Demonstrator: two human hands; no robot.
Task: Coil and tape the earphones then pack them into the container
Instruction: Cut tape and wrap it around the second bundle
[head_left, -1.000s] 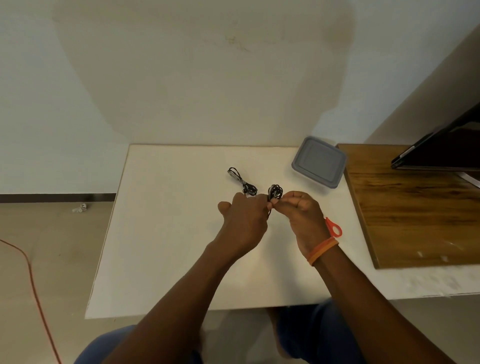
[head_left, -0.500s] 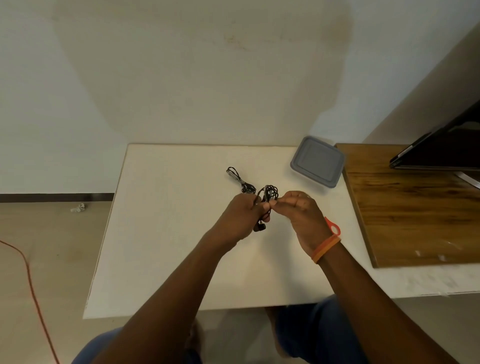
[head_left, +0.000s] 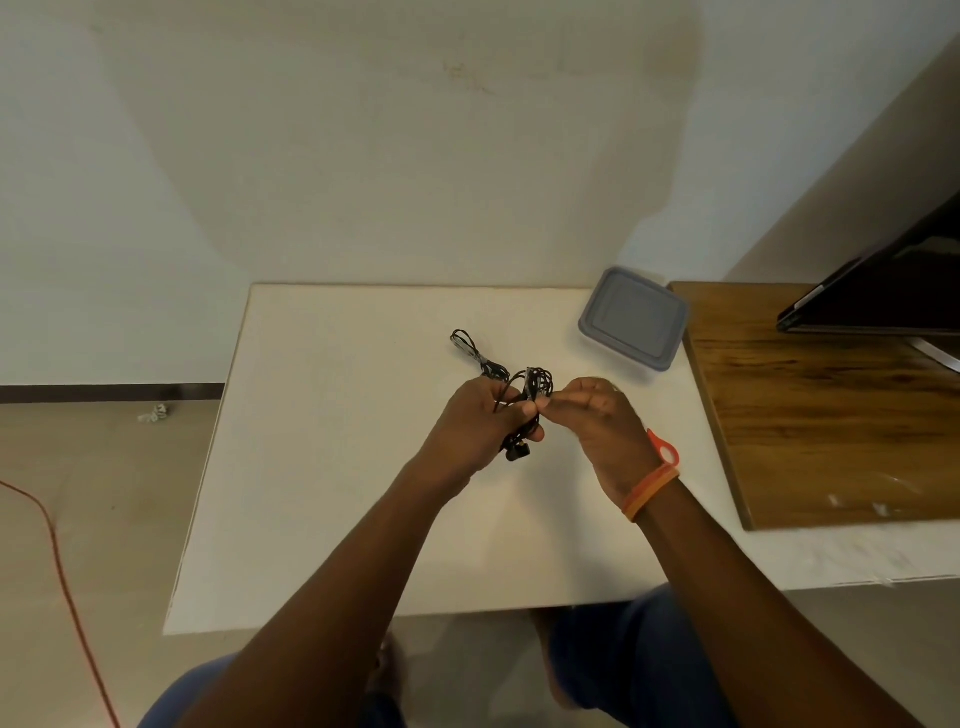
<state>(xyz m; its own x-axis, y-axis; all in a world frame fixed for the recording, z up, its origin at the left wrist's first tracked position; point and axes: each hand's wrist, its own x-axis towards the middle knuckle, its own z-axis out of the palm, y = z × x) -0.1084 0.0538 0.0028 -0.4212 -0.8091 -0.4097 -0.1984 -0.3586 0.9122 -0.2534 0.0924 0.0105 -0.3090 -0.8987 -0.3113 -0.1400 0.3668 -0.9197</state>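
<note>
A bundle of black earphones (head_left: 535, 387) is held above the middle of the white table (head_left: 322, 467). My left hand (head_left: 480, 421) grips the bundle, and a black plug hangs out below its fingers. My right hand (head_left: 592, 415) pinches the bundle's right side with thumb and fingertips. Another coiled black earphone (head_left: 475, 353) with a pale band lies on the table just behind my left hand. The grey lidded container (head_left: 634, 317) sits at the table's back right.
Orange-handled scissors (head_left: 667, 449) lie partly hidden behind my right wrist. A wooden board (head_left: 831, 415) covers the table's right end, and a dark screen (head_left: 893, 291) stands on it. An orange cable (head_left: 57, 561) runs across the floor at left.
My left hand has turned and the earphone bundle now shows more between the hands, with its plug hanging below. The hands stay close together over the table's middle.
</note>
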